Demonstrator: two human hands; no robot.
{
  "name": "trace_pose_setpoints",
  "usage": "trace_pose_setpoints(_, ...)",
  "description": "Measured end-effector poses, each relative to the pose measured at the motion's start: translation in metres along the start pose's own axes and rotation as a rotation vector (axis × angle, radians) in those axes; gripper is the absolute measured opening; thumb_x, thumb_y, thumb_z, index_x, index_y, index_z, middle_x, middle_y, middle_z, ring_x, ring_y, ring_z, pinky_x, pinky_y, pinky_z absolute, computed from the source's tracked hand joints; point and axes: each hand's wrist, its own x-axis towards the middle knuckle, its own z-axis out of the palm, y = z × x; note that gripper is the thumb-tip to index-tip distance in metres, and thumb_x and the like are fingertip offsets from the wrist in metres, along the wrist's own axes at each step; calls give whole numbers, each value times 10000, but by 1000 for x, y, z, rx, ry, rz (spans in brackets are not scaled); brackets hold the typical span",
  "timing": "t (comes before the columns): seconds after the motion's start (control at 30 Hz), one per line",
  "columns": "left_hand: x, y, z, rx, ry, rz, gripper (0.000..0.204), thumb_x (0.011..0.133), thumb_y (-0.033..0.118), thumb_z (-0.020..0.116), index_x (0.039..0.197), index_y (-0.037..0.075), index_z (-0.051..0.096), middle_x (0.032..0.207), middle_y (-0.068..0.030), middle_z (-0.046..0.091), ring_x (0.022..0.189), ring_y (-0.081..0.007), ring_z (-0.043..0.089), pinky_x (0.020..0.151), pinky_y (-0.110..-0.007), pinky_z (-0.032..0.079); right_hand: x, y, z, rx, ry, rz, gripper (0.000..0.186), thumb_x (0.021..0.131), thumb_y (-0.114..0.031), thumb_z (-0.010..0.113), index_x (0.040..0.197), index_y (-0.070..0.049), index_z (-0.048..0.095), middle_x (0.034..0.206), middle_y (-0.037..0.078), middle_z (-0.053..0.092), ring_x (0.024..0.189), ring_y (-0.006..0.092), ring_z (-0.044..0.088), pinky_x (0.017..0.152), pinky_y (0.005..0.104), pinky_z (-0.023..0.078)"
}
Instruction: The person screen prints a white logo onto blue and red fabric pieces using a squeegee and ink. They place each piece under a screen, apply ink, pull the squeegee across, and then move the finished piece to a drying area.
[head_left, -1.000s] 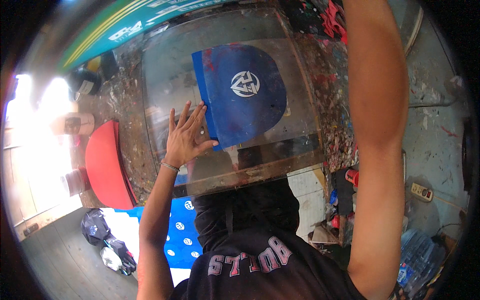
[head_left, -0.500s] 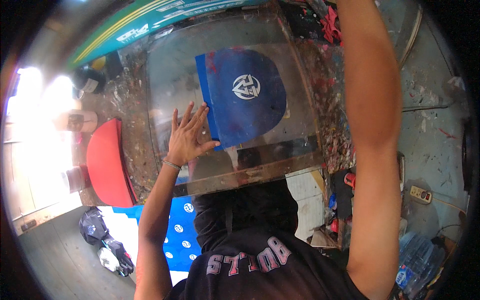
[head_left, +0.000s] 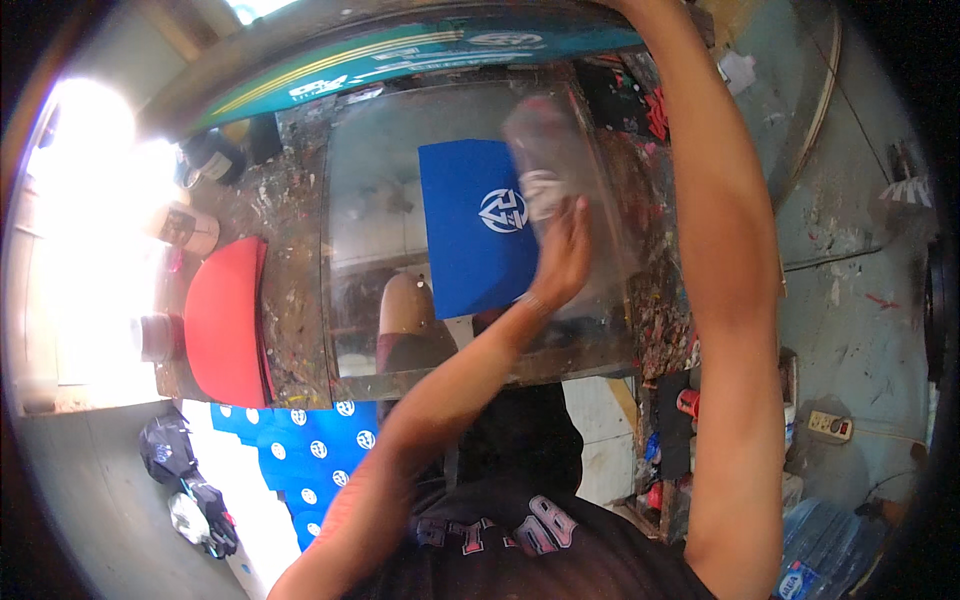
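Note:
My left hand (head_left: 566,250) reaches across the table over the right part of a blue semicircular piece (head_left: 475,260) with a white emblem (head_left: 502,210); its fingers point up and are motion-blurred. A clear sheet (head_left: 585,280) with blurred red and pale smears lies beside and under that hand, over the blue piece's curved side; whether the fingers grip it I cannot tell. The blue piece rests on a smudged clear board (head_left: 365,190). My right arm (head_left: 725,300) reaches up past the top edge, where the hand is cut off beside a long green printing screen (head_left: 385,70).
At left are red curved pieces (head_left: 215,320), a dark container (head_left: 208,155) and pale tubs (head_left: 188,225). Below lie several printed blue pieces (head_left: 300,450) and black bags (head_left: 170,450). A power strip (head_left: 830,425) and water bottles (head_left: 830,545) are at right.
My left hand has swept rightward from the blue piece's straight edge to its curved side. The stained clear sheet has shifted right. The green screen's top frame shows more now as the view shifted.

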Motion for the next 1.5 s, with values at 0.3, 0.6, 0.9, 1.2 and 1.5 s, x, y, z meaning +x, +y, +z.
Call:
trace_pose_setpoints(0.3, 13, 184, -176, 1088, 605, 923, 1137, 723, 509, 897, 1563, 1, 324, 1465, -284, 491, 1351, -421, 494, 1124, -481, 410, -74, 0, 6, -181, -86, 32, 651, 935, -623, 611, 831, 16, 682, 746, 199, 651, 682, 297, 623, 695, 420, 500)
trace_pose_setpoints(0.6, -67, 86, -225, 1236, -142, 272, 459, 690, 392, 896, 869, 70, 622, 915, -110, 632, 863, -340, 642, 766, -463, 508, -280, 18, 136, -7, 6, -293, 433, 871, -369, 707, 1087, 5, 673, 1037, 210, 691, 1005, 355, 671, 970, 528, 470)
trace_pose_setpoints(0.9, -80, 47, -212, 1157, -252, 170, 412, 711, 359, 868, 846, 79, 598, 871, -107, 605, 872, -339, 634, 784, -447, 500, -222, 43, 169, -48, -580, -65, 307, 828, -162, 705, 1085, -1, 652, 1063, 213, 715, 1085, 373, 675, 1012, 539, 427)
trace_pose_setpoints(1.2, -78, 47, -212, 1174, -228, 200, 452, 718, 422, 850, 831, 75, 584, 854, -104, 589, 828, -328, 625, 753, -441, 489, -219, 30, 159, 50, -672, -83, 333, 825, -126, 752, 1112, -15, 628, 988, 187, 722, 993, 382, 680, 969, 499, 411)
trace_pose_setpoints(1.5, -78, 43, -215, 1099, -184, 267, 466, 718, 422, 845, 850, 66, 576, 838, -100, 567, 833, -318, 608, 749, -429, 476, -238, 23, 194, -153, -278, -199, 181, 884, -68, 583, 1049, -26, 644, 937, 151, 712, 958, 318, 691, 958, 477, 454)
